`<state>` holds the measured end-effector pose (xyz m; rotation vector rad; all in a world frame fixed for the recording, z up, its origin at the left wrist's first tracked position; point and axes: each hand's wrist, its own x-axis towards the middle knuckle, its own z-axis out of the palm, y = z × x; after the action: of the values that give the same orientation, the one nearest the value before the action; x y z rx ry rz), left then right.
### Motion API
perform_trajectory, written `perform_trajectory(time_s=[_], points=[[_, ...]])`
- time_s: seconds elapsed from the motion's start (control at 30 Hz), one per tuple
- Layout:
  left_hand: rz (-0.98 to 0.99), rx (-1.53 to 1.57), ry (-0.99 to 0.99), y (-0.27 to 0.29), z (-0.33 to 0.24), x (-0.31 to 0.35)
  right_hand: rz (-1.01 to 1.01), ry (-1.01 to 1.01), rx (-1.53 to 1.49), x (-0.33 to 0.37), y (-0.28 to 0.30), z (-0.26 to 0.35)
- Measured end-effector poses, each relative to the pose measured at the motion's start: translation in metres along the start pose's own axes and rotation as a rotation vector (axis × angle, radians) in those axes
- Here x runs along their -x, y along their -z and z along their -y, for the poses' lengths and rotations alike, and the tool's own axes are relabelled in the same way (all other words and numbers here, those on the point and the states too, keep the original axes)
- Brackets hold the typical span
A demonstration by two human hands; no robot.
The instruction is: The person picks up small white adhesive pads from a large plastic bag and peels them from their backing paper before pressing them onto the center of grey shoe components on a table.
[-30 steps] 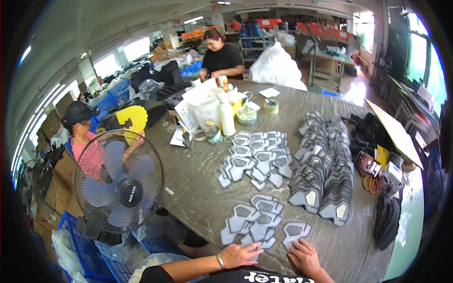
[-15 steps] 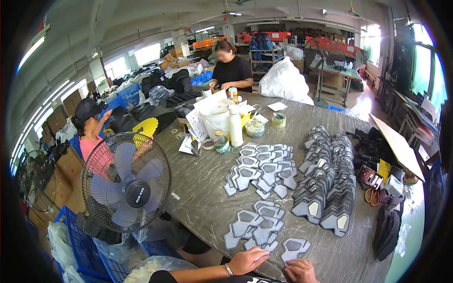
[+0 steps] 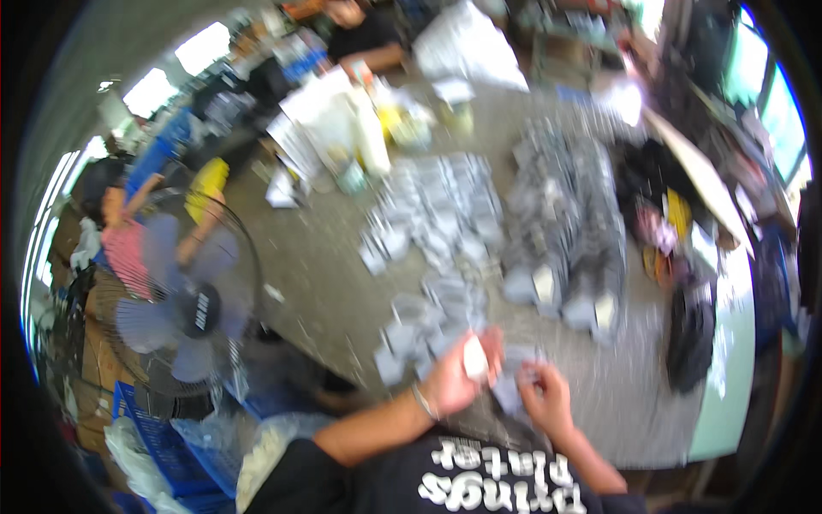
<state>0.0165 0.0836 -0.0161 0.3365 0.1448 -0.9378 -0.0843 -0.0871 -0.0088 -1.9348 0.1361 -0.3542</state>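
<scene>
My left hand (image 3: 458, 381) is turned palm up, with a small white pad (image 3: 474, 356) held in it. To its right, my right hand (image 3: 548, 397) has its fingertips curled together over a single grey cut piece (image 3: 510, 392) on the table. Motion blur hides what those fingertips pinch, if anything. Just beyond my left hand lies a small group of grey pieces (image 3: 409, 330). Farther off spreads a larger group of grey pieces (image 3: 437, 206). Two long overlapping rows of dark grey pieces (image 3: 556, 223) run to the right, their nearest ones bearing white pads.
A standing fan (image 3: 193, 308) is left of the table (image 3: 308, 265). Bottles, papers and a white bucket (image 3: 330, 111) stand at the far side. Dark material (image 3: 692, 334) lies by the right edge. Two other people work at the far side and the left.
My view has tilted down and blurred. My left hand has lifted and turned palm up, now showing a white pad. The right hand's fingers have curled over the single grey piece.
</scene>
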Motion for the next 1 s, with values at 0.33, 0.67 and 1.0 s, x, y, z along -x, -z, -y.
perform_trajectory(time_s=[0.33, 0.67, 1.0], points=[[0.164, -0.015, -0.138, -0.007, -0.017, -0.02, 0.05, -0.012, -0.116, -0.028, -0.019, 0.026], [0.151, -0.919, 0.032, 0.005, 0.024, 0.001, 0.138, 0.065, 0.081, -0.016, 0.009, 0.039], [0.289, -1.39, -0.095, -0.001, 0.018, 0.0, 0.332, -0.072, 0.026, -0.024, 0.026, 0.034]])
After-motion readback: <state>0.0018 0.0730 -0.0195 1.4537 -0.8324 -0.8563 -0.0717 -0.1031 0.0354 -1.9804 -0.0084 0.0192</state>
